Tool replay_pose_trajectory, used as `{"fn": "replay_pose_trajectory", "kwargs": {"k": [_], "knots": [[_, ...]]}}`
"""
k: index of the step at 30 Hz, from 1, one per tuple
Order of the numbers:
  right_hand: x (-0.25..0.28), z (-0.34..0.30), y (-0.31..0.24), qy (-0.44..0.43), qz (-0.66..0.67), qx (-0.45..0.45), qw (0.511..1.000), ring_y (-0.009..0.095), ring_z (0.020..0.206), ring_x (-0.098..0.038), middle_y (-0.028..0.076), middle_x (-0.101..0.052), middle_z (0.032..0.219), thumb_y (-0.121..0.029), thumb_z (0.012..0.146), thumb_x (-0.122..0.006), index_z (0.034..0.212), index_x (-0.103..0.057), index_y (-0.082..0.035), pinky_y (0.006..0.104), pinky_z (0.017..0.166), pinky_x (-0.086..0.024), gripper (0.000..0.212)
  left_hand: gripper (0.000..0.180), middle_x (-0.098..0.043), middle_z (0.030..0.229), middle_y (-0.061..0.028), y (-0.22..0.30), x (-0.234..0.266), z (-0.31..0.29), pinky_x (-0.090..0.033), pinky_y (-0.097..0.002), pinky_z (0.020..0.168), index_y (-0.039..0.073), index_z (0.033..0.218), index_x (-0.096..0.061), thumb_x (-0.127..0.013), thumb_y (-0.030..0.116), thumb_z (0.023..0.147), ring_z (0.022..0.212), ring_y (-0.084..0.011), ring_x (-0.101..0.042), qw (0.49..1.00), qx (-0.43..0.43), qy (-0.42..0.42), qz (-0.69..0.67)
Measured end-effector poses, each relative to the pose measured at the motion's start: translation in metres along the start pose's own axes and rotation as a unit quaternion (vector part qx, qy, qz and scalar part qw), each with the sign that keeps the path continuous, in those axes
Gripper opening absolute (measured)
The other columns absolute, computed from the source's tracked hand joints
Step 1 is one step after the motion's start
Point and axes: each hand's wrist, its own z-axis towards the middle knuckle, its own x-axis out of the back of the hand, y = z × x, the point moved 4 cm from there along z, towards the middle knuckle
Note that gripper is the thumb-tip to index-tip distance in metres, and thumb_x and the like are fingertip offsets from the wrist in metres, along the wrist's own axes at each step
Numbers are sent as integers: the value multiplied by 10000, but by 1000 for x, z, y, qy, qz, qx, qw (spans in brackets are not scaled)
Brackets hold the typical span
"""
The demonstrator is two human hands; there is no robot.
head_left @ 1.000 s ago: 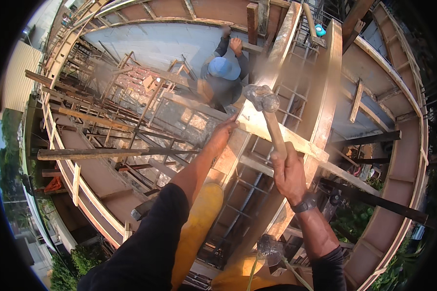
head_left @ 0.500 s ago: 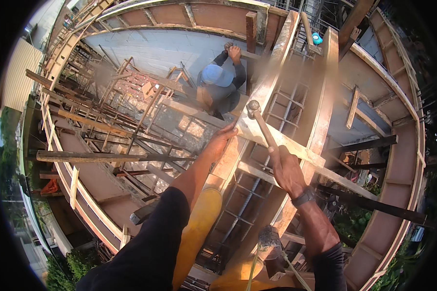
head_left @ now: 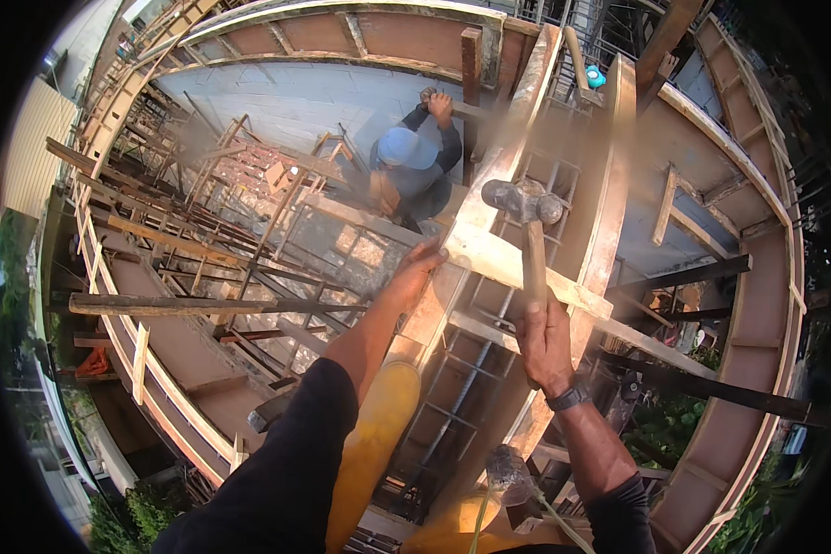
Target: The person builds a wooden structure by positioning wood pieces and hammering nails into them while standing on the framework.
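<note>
My right hand (head_left: 545,343) grips the wooden handle of a hammer (head_left: 524,205), whose steel head is raised above a short wooden cross batten (head_left: 517,268). The batten spans two long formwork boards (head_left: 609,185) of a beam mould with steel rebar (head_left: 475,369) inside. My left hand (head_left: 417,270) holds the left end of that batten against the near board. A wristwatch sits on my right wrist.
Another person in a blue hard hat (head_left: 408,148) stands below, hands on a timber post (head_left: 472,83). Scaffold poles and props (head_left: 203,240) crowd the left. A yellow boot (head_left: 369,443) rests on the formwork. A second hammer head (head_left: 508,466) shows near my waist.
The hammer went down toward the batten half a second ago and has come back up to a raised position. My left hand stayed on the batten.
</note>
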Motion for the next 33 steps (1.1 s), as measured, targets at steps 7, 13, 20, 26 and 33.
{"fn": "replay_pose_trajectory", "kwargs": {"k": [7, 13, 20, 26, 33], "knots": [[-16, 2, 39, -142, -233, -66, 960, 512, 793, -664, 314, -668, 804, -532, 1012, -578, 996, -612, 43, 554, 704, -517, 577, 757, -530, 1457, -217, 30, 24, -27, -459, -392, 1095, -35, 1530, -399, -741, 329, 961, 1300, -298, -552, 870, -85, 66, 481], [3, -40, 75, -87, -255, 54, 961, 427, 955, -613, 204, -654, 971, -160, 780, -818, 1023, -671, 2, 497, 839, -512, 328, 666, -532, 1413, -250, 185, -4, -212, -455, -472, 1106, 70, 1529, -420, -691, 316, 973, 1282, -407, -566, 706, -117, -160, 680], [-18, -18, 114, -87, -334, 141, 928, 471, 987, -644, 252, -662, 1066, -29, 807, -770, 1153, -585, 18, 541, 828, -534, 395, 584, -576, 1361, -189, 213, 97, -407, -432, -477, 1136, 95, 1504, -451, -660, 167, 963, 1313, -381, -545, 718, -85, 98, 684], [-18, -15, 128, -177, -356, 117, 910, 525, 789, -668, 306, -679, 813, -90, 862, -715, 1163, -559, 10, 589, 656, -503, 354, 457, -615, 1323, -182, 157, 213, -590, -494, -445, 1064, 89, 1433, -534, -656, 229, 1016, 1256, -309, -607, 713, -60, 425, 554], [-14, -15, 98, -207, -261, 122, 935, 379, 745, -675, 253, -664, 816, -52, 859, -694, 1057, -602, 48, 461, 705, -535, 240, 633, -587, 1370, -241, -24, 255, -745, -471, -466, 1081, 33, 1400, -561, -754, 381, 908, 1298, -404, -559, 684, 202, 499, 493]]}}
